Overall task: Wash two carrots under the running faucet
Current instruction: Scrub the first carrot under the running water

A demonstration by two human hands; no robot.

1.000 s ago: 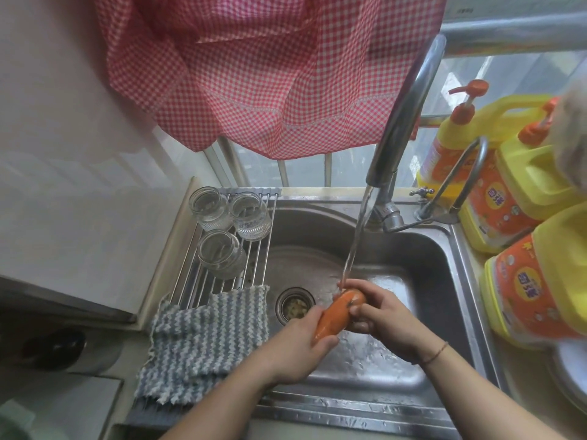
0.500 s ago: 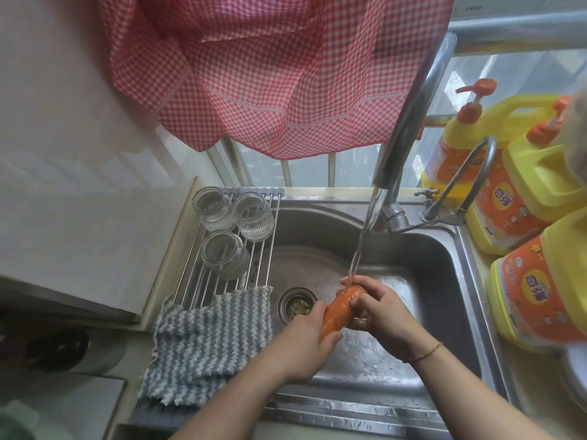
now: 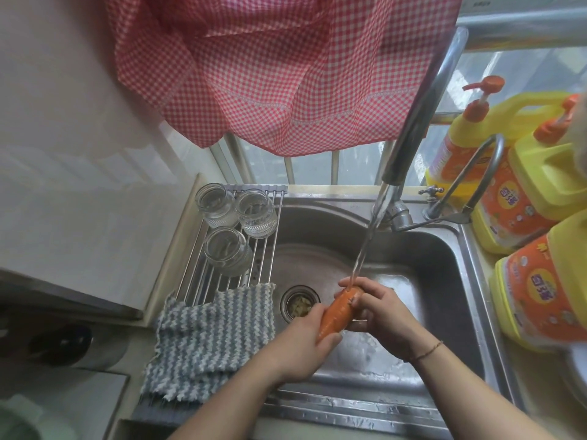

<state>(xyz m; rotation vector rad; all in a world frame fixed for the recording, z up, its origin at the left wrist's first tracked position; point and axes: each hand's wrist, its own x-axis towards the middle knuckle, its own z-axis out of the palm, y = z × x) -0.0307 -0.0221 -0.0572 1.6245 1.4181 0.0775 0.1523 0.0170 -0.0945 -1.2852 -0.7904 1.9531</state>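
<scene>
Slanting from seven o'clock up to one o'clock, the short orange carrot (image 3: pixel 337 314) sits over the basin so its blunt top meets the thin stream of water (image 3: pixel 365 249), likely so runoff drains down its length. The left hand (image 3: pixel 298 341) wraps the narrow lower end, fingers curled tight on it to steady it; the right hand (image 3: pixel 381 315) cups the thick end, its fingers (image 3: pixel 349 282) closed around the top, probably to rub it. Only one carrot shows. Water falls from the tall steel faucet (image 3: pixel 419 112) at twelve o'clock into the stainless steel sink (image 3: pixel 444 258). At nine o'clock a grey striped cloth (image 3: pixel 206 341) drapes the wire rack (image 3: pixel 228 274) holding three clear glass jars (image 3: pixel 227 250). Yellow detergent jugs (image 3: pixel 540 287) crowd the surface at three o'clock, under a red checked curtain (image 3: pixel 270 65).
</scene>
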